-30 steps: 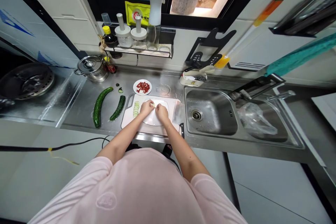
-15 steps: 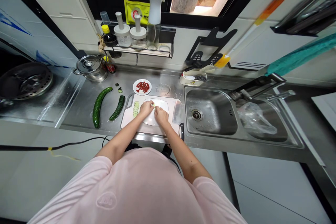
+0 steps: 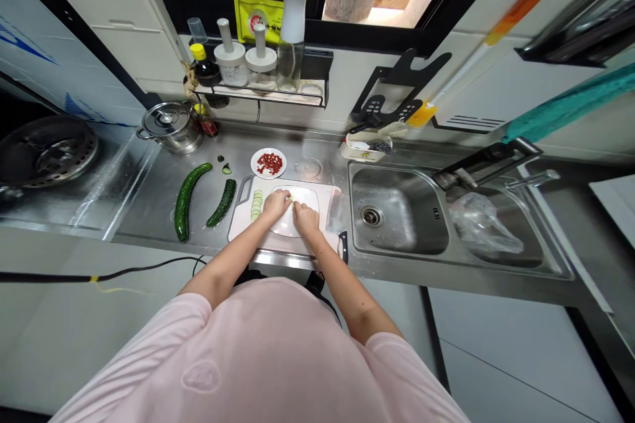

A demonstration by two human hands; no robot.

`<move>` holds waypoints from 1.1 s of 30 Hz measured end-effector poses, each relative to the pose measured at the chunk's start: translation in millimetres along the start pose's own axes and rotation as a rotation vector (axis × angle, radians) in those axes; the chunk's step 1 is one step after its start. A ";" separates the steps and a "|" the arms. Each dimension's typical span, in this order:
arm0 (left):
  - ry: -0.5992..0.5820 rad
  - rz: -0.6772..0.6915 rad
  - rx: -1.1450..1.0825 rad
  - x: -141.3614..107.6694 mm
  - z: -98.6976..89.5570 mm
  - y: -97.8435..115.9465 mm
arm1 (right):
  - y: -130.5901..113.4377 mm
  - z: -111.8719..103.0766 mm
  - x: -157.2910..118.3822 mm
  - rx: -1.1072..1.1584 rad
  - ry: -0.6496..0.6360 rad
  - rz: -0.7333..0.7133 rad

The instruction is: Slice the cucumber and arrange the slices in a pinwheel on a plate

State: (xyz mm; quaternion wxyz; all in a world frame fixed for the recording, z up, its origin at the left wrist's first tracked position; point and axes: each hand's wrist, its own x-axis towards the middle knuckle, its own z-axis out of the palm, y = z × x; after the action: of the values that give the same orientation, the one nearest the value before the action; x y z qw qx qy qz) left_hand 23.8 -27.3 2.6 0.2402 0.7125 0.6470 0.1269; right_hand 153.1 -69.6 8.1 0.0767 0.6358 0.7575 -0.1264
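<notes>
From here, my left hand (image 3: 276, 205) and right hand (image 3: 306, 218) pinch a small pale-green piece (image 3: 292, 198) (too tiny to identify) over a glossy white plate (image 3: 288, 229) on the pale-pink cutting board (image 3: 240, 223).

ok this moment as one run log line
left hand: pinching small pale piece | right hand: close beside it | white plate: under both hands | cucumber slices: on cutting board

Wok (image 3: 30, 145) at far left, lidded steel pot (image 3: 183, 139) at upper left, spray bottle (image 3: 294, 6) and yellow packet (image 3: 247, 17) at top centre, plastic bag (image 3: 482, 225) in right-hand sink basin (image 3: 532, 254), teal cloth (image 3: 570, 104) at upper right
</notes>
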 end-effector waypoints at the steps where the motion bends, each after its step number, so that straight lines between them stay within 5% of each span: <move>1: -0.001 -0.001 0.002 -0.3 -0.2 0.2 | 0.1 0.8 0.3 -0.001 0.007 -0.003; 33: 0.073 -0.064 -0.073 17.0 1.0 0.8 | -2.6 1.0 19.6 0.003 0.043 0.051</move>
State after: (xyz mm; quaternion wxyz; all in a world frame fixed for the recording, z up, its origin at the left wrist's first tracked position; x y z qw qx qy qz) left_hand 27.1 -10.8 -0.1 0.2463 0.6770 0.6727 0.1688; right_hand 147.0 -51.8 1.9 0.0626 0.6575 0.7425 -0.1120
